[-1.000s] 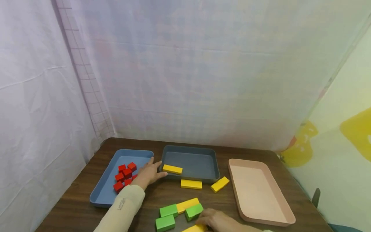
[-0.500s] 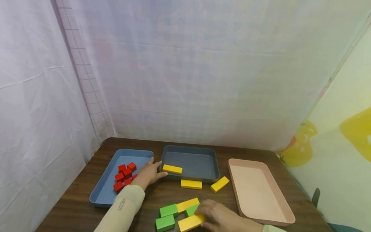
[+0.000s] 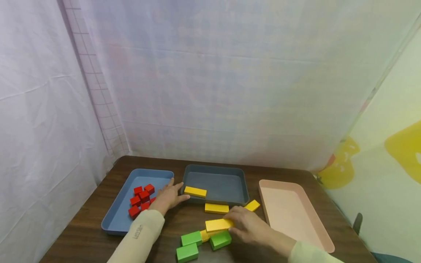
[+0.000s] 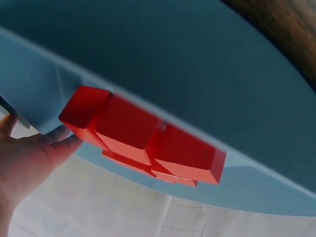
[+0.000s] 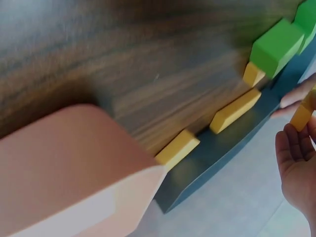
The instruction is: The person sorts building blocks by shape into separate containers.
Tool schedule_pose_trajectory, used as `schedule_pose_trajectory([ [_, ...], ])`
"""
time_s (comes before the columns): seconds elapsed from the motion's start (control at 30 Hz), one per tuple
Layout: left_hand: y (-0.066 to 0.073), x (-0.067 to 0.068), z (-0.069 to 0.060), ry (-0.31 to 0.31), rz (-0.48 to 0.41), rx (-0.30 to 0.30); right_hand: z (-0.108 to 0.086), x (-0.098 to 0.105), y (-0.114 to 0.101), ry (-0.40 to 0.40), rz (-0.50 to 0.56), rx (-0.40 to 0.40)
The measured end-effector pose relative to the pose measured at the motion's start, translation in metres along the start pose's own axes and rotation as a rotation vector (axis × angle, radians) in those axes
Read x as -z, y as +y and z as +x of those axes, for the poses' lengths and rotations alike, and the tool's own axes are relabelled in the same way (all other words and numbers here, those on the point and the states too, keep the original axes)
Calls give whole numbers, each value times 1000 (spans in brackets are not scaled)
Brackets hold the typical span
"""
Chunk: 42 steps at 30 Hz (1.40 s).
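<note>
My right hand point(image 3: 250, 226) pinches one end of a yellow block point(image 3: 217, 225), held above another yellow block and beside a green block point(image 3: 220, 240). In the right wrist view the same hand point(image 5: 298, 173) has the yellow block point(image 5: 302, 116) at its fingertips. My left hand point(image 3: 168, 197) lies with spread fingers over the right rim of the blue tray point(image 3: 115, 215), its thumb near the dark grey tray point(image 3: 227, 184). Red cubes point(image 3: 144, 196) sit in the blue tray beside it. The left wrist view shows this hand point(image 4: 29, 163) with extended fingers next to the red cubes point(image 4: 128, 126).
One yellow block point(image 3: 195, 191) leans inside the dark grey tray. Two more, one at centre point(image 3: 216, 208) and one at right point(image 3: 252, 205), lie in front of it. Green blocks point(image 3: 187, 252) stand near the front edge. A pink tray point(image 3: 296, 212) is at the right.
My right hand has gripped the yellow block near the front and lifted it forward, away from me, over the other blocks. My left hand has not visibly moved.
</note>
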State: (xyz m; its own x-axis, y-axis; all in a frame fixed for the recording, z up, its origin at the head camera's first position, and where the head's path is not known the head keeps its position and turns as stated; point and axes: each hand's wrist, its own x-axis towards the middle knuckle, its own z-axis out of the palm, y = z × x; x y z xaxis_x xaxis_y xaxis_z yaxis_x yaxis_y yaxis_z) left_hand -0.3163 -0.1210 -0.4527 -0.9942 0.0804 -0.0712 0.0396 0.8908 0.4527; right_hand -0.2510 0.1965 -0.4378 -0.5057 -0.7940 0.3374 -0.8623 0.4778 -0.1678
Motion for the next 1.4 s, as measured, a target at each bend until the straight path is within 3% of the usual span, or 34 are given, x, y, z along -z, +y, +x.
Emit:
schedule_pose_trajectory([
  [0.3,-1,0,0,8,-11,-5,7,2,32,63,-66,-171],
  [0.47,-2,0,1,9,-18,-6,15,3,54,86,-94,-345],
  [0.63,-3,0,1,6,-13,-7,26,2,71,87,-47,-510],
  [0.93,-4,-1,0,8,-13,-13,51,-7,88,48,38,-567],
  [1.4,-2,-3,0,8,-12,-7,71,-27,81,-30,59,-587],
])
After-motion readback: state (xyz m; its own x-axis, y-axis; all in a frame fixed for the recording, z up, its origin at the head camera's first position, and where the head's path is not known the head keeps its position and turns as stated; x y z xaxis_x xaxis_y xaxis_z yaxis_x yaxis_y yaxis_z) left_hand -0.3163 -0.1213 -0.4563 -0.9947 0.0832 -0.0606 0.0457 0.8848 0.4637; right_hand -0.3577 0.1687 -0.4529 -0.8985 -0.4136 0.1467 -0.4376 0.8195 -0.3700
